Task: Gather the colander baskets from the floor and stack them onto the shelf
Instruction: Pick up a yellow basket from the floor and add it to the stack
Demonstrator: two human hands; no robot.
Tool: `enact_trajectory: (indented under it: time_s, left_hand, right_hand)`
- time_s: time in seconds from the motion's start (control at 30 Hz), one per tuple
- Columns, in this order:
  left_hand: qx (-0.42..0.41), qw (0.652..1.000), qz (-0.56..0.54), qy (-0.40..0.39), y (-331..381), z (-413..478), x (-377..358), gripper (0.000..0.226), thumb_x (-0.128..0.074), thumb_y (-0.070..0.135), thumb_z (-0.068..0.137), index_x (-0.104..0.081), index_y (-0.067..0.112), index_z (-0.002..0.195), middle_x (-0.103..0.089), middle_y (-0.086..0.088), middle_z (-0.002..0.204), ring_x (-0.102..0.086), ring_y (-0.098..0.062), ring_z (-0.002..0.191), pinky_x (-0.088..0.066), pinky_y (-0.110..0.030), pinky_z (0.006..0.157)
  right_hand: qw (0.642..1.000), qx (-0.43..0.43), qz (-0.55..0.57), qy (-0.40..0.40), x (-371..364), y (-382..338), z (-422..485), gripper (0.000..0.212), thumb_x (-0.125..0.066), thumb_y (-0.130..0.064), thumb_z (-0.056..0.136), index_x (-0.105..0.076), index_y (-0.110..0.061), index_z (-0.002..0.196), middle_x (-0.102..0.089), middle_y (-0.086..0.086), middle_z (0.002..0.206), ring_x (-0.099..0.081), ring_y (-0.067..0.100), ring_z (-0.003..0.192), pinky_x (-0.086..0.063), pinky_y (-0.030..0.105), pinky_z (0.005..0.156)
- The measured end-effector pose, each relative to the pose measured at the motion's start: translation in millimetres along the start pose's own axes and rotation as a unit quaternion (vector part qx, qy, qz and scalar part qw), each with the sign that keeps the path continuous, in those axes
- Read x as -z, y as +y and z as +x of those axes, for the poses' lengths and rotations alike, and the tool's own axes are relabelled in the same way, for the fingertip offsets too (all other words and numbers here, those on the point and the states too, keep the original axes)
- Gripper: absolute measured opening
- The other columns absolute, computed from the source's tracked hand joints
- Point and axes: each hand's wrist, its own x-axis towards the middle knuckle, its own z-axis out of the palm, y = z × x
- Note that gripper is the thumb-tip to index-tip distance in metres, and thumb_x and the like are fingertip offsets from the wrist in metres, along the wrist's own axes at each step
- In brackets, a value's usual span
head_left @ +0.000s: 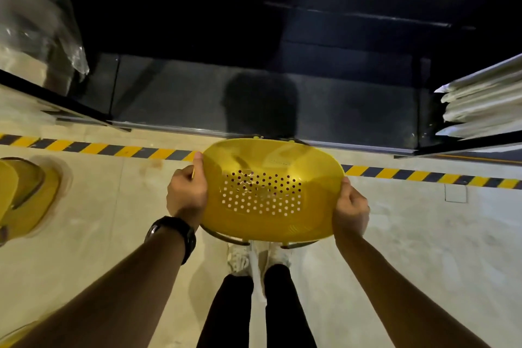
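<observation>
Left hand (187, 192), right hand (351, 213) grip opposite rims; yellow colander basket (271, 189) held between, above floor.

Yellow colander basket (271, 192) (perforated base) aloft

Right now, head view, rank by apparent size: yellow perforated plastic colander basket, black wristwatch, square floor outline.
1. yellow perforated plastic colander basket
2. black wristwatch
3. square floor outline, farther off, so true size unsure

- Black wristwatch (173, 230) with a wide band, worn just behind the left hand (186, 192).
- Both forearms (395, 285) bare.
- Black close-fitting trousers (226, 316).
- White shoes (240, 258).
</observation>
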Motion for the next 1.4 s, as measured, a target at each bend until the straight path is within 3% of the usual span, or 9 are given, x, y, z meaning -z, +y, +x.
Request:
enact_trajectory:
  time_s: [0.1, 0.43, 0.53, 0.67, 0.87, 1.03, 1.17, 1.27, 1.4]
  left_hand:
    - [-0.016, 1.000, -0.006, 0.013, -6.0, 22.1, -23.4, 0.049, -0.035, 0.070, 0.096, -0.058, 0.029, 0.083, -0.061, 0.000, 0.101, -0.055, -0.027, 0.091, -0.048, -0.044, 0.088]
    - [-0.019, 0.998, -0.045, 0.032, -33.9, 99.2, -123.0, 0.057, -0.043, 0.066, 0.096, -0.057, 0.025, 0.059, -0.058, 0.014, 0.064, -0.052, -0.006, 0.064, -0.036, -0.022, 0.062]
    - [-0.027, 0.999, -0.024, 0.028, -50.6, 114.1, -143.6, 0.060, -0.039, 0.067, 0.097, -0.061, 0.022, 0.063, -0.063, 0.006, 0.070, -0.054, -0.011, 0.068, -0.039, -0.028, 0.068]
    - [0.006, 1.000, -0.015, 0.021, -74.9, 129.6, -164.3, 0.072, -0.034, 0.071, 0.095, -0.073, 0.011, 0.105, -0.072, -0.011, 0.106, -0.064, -0.032, 0.099, -0.049, -0.043, 0.091]
    - [0.030, 0.999, -0.013, 0.019, -107.2, 149.1, -186.9, 0.080, -0.032, 0.071, 0.096, -0.069, 0.001, 0.106, -0.069, -0.019, 0.106, -0.060, -0.040, 0.102, -0.048, -0.049, 0.093]
    - [0.020, 0.998, -0.046, 0.036, -110.2, 151.4, -193.5, 0.061, -0.037, 0.068, 0.097, -0.060, 0.020, 0.067, -0.062, -0.004, 0.071, -0.055, -0.028, 0.077, -0.043, -0.037, 0.076]
    - [0.032, 0.999, -0.030, 0.013, -104.1, 147.4, -188.5, 0.064, -0.035, 0.067, 0.098, -0.062, 0.015, 0.073, -0.064, -0.008, 0.077, -0.056, -0.027, 0.076, -0.047, -0.041, 0.082]
    - [0.031, 0.998, -0.039, -0.025, -93.3, 140.1, -176.0, 0.056, -0.037, 0.064, 0.099, -0.069, 0.020, 0.085, -0.069, -0.007, 0.090, -0.061, -0.026, 0.085, -0.050, -0.043, 0.089]
    - [-0.014, 1.000, -0.020, -0.015, -68.8, 129.1, -138.1, 0.036, -0.050, 0.057, 0.097, -0.067, 0.026, 0.105, -0.062, 0.006, 0.111, -0.055, -0.018, 0.104, -0.045, -0.036, 0.091]
  right_hand:
    - [0.999, 0.032, -0.002, -0.002, -18.9, 6.8, 27.5, 0.054, -0.039, -0.038, 0.105, -0.072, 0.005, 0.104, -0.071, 0.025, 0.107, -0.063, 0.043, 0.099, -0.051, 0.047, 0.089]
    - [0.999, 0.047, -0.007, 0.007, -88.5, 42.5, 120.5, 0.050, -0.041, -0.036, 0.105, -0.071, 0.004, 0.101, -0.071, 0.024, 0.104, -0.064, 0.039, 0.095, -0.052, 0.044, 0.087]
    - [0.999, 0.036, -0.024, -0.006, -108.6, 58.0, 140.5, 0.053, -0.037, -0.038, 0.105, -0.072, -0.001, 0.090, -0.072, 0.023, 0.103, -0.065, 0.038, 0.094, -0.052, 0.044, 0.089]
    - [0.999, 0.012, -0.039, -0.020, -127.8, 80.9, 154.3, 0.053, -0.031, -0.044, 0.105, -0.061, -0.015, 0.073, -0.071, 0.024, 0.100, -0.063, 0.037, 0.091, -0.047, 0.039, 0.084]
    - [0.999, 0.000, -0.032, -0.032, -157.5, 104.4, 170.3, 0.053, -0.028, -0.045, 0.105, -0.066, -0.011, 0.091, -0.072, 0.021, 0.103, -0.064, 0.038, 0.097, -0.049, 0.046, 0.090]
    - [0.999, -0.017, -0.026, -0.025, -166.7, 114.2, 176.8, 0.047, -0.027, -0.051, 0.104, -0.062, -0.020, 0.098, -0.071, 0.018, 0.114, -0.064, 0.037, 0.107, -0.049, 0.052, 0.099]
    - [0.998, -0.048, -0.007, -0.048, -162.8, 108.0, 172.3, 0.059, -0.027, -0.049, 0.104, -0.068, -0.008, 0.113, -0.071, 0.016, 0.117, -0.063, 0.036, 0.108, -0.048, 0.055, 0.101]
    - [0.993, -0.080, 0.013, -0.086, -151.0, 94.0, 169.2, 0.045, -0.031, -0.043, 0.106, -0.066, -0.014, 0.106, -0.071, 0.013, 0.111, -0.062, 0.029, 0.095, -0.049, 0.046, 0.096]
    - [0.998, -0.019, -0.038, -0.055, -121.0, 52.2, 156.7, 0.044, -0.050, -0.035, 0.101, -0.051, -0.014, 0.139, -0.051, 0.014, 0.144, -0.050, 0.032, 0.127, -0.041, 0.045, 0.105]
